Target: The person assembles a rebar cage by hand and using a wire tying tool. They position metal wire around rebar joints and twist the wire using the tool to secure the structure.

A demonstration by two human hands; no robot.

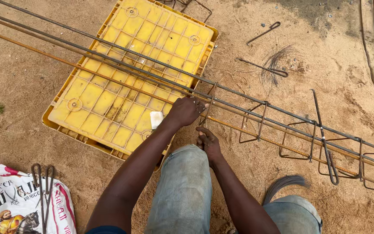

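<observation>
Sandy ground, yellow crate point(109, 82) upper left. Left hand point(186, 111) closed on rebar point(239, 106) at stirrup point(211, 104), frame centre; right hand point(208, 143) below, grip unclear. Tying under way; next needs tight twist.

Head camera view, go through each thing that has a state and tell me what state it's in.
Left hand: closed around the long steel rebars.
Right hand: closed, below the bars.
Yellow plastic crate: upside down on sand, under the bars.
Bent rectangular stirrups: hanging on the bars.
Printed white sack: lying flat.
</observation>
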